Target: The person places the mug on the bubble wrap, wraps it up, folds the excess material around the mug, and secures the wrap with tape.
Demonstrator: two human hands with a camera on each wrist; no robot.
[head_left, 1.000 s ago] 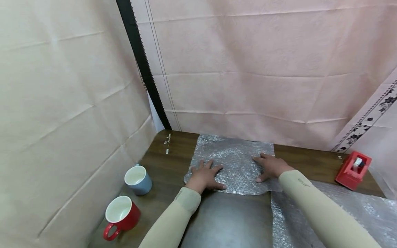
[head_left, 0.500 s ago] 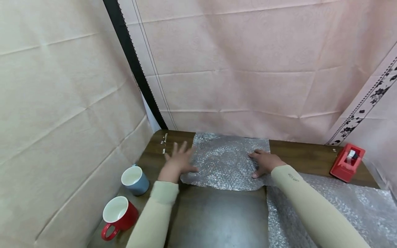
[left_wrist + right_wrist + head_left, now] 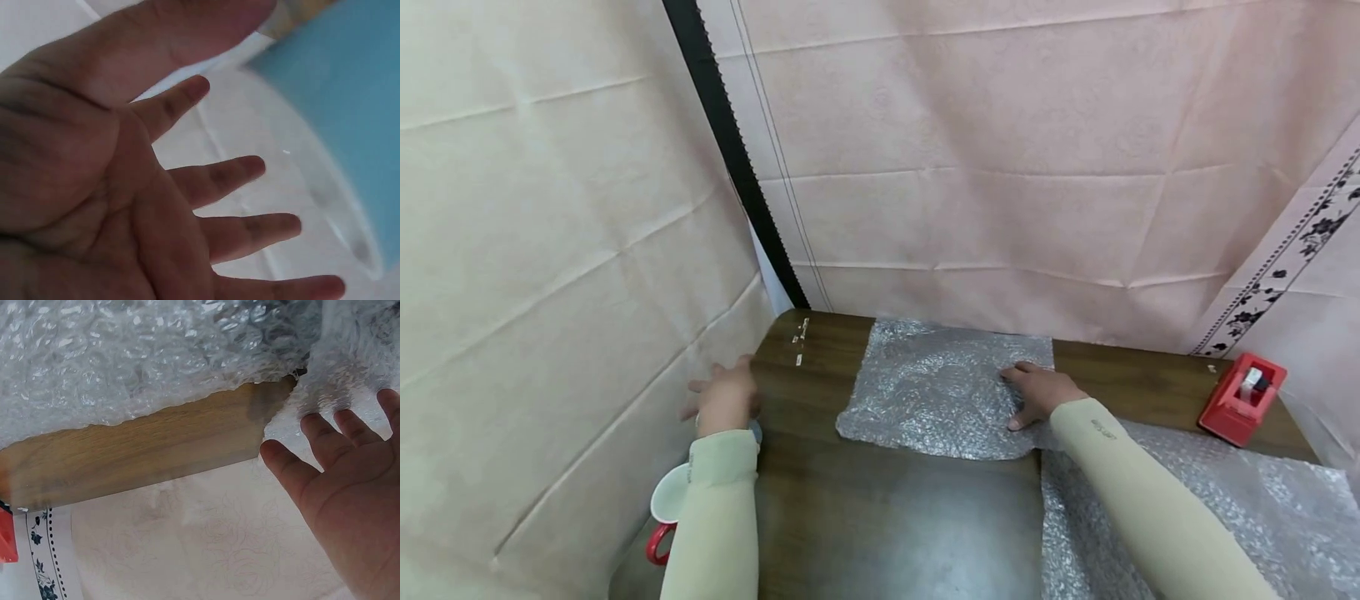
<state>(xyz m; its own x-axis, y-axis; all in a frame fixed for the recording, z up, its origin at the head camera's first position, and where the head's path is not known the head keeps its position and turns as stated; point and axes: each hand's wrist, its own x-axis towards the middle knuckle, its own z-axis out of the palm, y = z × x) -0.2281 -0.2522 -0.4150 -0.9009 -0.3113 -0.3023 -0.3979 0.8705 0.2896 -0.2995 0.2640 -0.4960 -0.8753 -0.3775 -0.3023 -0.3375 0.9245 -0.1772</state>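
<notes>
My left hand is over the blue mug at the table's left side, its fingers spread. The mug is mostly hidden behind the hand in the head view. In the left wrist view the blue mug fills the right side, its white rim towards the extended fingers, and no grip shows. My right hand rests on the right edge of a square piece of bubble wrap lying flat at the back of the table. Straight fingers touch the wrap in the right wrist view.
A red mug with a white inside stands at the left, partly behind the left sleeve. More bubble wrap spreads under the right forearm. A red tape dispenser sits at the back right. Cloth walls border the table.
My left hand has lifted off the bubble wrap and travelled left to the blue mug. The right hand has stayed on the wrap. The view has shifted slightly.
</notes>
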